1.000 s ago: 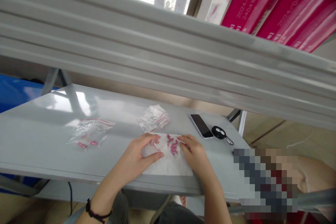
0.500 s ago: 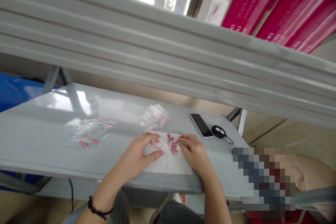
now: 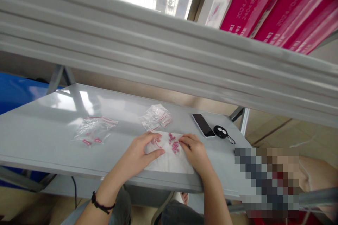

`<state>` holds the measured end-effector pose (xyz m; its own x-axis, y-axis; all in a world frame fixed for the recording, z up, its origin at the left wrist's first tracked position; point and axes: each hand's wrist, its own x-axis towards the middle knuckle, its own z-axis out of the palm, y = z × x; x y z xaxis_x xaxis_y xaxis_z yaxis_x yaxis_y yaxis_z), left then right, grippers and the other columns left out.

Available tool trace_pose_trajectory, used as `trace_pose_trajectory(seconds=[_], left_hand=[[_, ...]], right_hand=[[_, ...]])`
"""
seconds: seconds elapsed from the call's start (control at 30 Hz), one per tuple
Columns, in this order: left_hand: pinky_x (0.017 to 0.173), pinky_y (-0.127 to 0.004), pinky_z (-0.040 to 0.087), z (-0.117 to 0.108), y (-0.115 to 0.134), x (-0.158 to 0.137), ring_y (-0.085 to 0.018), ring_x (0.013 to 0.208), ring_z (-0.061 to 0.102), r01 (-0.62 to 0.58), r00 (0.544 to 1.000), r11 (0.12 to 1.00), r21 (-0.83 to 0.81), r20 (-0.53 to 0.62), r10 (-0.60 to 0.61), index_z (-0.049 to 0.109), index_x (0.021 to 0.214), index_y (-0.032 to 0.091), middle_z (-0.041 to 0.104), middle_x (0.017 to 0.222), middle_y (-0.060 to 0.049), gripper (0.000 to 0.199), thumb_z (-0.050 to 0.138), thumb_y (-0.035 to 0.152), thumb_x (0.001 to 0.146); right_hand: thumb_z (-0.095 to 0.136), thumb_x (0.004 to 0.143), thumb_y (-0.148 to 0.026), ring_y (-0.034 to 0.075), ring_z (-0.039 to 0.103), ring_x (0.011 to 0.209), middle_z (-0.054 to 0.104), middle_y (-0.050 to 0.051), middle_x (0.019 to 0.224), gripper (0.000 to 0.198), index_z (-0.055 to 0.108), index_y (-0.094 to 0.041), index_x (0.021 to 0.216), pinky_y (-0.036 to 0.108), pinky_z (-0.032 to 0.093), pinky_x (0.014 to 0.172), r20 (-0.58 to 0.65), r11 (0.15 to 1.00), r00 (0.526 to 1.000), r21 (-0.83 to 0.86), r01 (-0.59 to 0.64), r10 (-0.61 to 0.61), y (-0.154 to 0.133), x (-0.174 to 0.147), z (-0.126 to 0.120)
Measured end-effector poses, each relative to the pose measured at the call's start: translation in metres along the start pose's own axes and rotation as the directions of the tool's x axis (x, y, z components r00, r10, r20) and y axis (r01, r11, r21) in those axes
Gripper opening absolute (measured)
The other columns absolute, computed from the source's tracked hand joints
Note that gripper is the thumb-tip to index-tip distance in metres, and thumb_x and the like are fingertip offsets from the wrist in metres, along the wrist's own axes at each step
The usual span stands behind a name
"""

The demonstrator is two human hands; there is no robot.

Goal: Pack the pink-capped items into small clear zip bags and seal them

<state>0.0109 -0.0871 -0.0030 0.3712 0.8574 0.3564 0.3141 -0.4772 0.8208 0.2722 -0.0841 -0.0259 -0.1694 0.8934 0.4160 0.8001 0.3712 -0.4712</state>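
Note:
My left hand [image 3: 144,149] curves its thumb and fingers around a small clear zip bag [image 3: 158,143], whose red-lined mouth bows between them. Small pink pieces [image 3: 175,146], several of them and bead-like, lie in a loose pile on a white sheet [image 3: 169,166]. At the right side of this pile is my right hand [image 3: 194,149], its thumb and fingertips pinched together. Whatever those fingertips hold is too small to make out. The white sheet lies under both hands near the table's front edge.
Clear zip bags [image 3: 155,116] lie stacked behind the sheet. Another bag [image 3: 96,130] holding pink pieces rests to the left. A phone [image 3: 202,125] and a black round case [image 3: 220,132] are at the right. A thick grey shelf beam [image 3: 158,49] crosses above the table [image 3: 47,140].
The view has shifted slightly. Both hands keep nearly the same places and grips, and the pink pile looks much the same.

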Motion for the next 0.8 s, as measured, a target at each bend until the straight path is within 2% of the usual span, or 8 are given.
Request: trace_pose_trajectory(seconds=[0.27,0.5,0.57,0.63,0.7,0.8], left_hand=[[0.099,-0.036,0.048,-0.0002,-0.0017,-0.0004,-0.023,0.108,0.064,0.006,1.0,1.0,-0.029,0.005,-0.006,0.066,0.117,0.023,0.071,0.116,-0.005,0.033,0.071,0.036,0.088],[0.099,-0.038,0.046,-0.0008,-0.0006,-0.0006,-0.025,0.108,0.064,0.039,0.999,0.997,-0.073,-0.003,-0.039,0.068,0.117,0.023,0.072,0.116,-0.006,0.034,0.071,0.039,0.088],[0.099,-0.038,0.046,-0.0008,-0.0011,-0.0005,-0.025,0.108,0.064,0.084,0.996,0.984,-0.154,-0.001,-0.085,0.069,0.118,0.023,0.072,0.116,-0.007,0.035,0.071,0.041,0.087],[0.098,-0.038,0.047,-0.0007,-0.0019,-0.0007,-0.025,0.109,0.064,0.161,0.987,0.939,-0.305,0.022,-0.162,0.069,0.118,0.022,0.073,0.116,-0.008,0.037,0.07,0.042,0.087],[0.098,-0.038,0.047,-0.0008,-0.0027,-0.0013,-0.025,0.111,0.063,0.224,0.972,0.856,-0.467,0.039,-0.233,0.071,0.117,0.022,0.073,0.118,-0.008,0.035,0.07,0.042,0.088],[0.099,-0.036,0.046,-0.0015,-0.0032,-0.0024,-0.025,0.114,0.061,0.245,0.959,0.738,-0.629,0.045,-0.28,0.075,0.107,0.021,0.071,0.121,-0.009,0.03,0.069,0.044,0.089]], right_hand=[[0.057,0.091,-0.014,0.025,0.063,0.097,0.072,0.009,0.098,0.02,0.076,-0.019,0.097,0.036,0.05,0.089,-0.002,0.999,0.999,-0.015,-0.033,0.033,0.0047,-0.0001,0.0027],[0.057,0.092,-0.016,0.026,0.063,0.094,0.072,0.008,0.093,0.02,0.077,-0.019,0.092,0.037,0.048,0.088,0.016,0.998,0.998,-0.02,-0.053,0.054,0.0022,0.0011,0.0037],[0.057,0.092,-0.016,0.026,0.064,0.093,0.072,0.008,0.092,0.02,0.077,-0.02,0.092,0.037,0.048,0.087,0.014,0.998,0.998,-0.017,-0.066,0.067,0.0026,0.0011,0.0036],[0.056,0.091,-0.016,0.026,0.064,0.093,0.072,0.008,0.092,0.02,0.076,-0.019,0.091,0.036,0.049,0.086,0.007,0.997,0.997,-0.009,-0.081,0.081,0.0031,0.0011,0.0038],[0.056,0.091,-0.016,0.025,0.066,0.092,0.072,0.008,0.093,0.02,0.075,-0.019,0.091,0.035,0.049,0.085,-0.002,0.996,0.996,0.004,-0.091,0.091,0.0034,0.0012,0.0041],[0.054,0.091,-0.015,0.023,0.067,0.09,0.071,0.008,0.093,0.02,0.074,-0.019,0.09,0.033,0.049,0.084,-0.016,0.995,0.995,0.03,-0.094,0.095,0.0019,0.0019,0.0024]])
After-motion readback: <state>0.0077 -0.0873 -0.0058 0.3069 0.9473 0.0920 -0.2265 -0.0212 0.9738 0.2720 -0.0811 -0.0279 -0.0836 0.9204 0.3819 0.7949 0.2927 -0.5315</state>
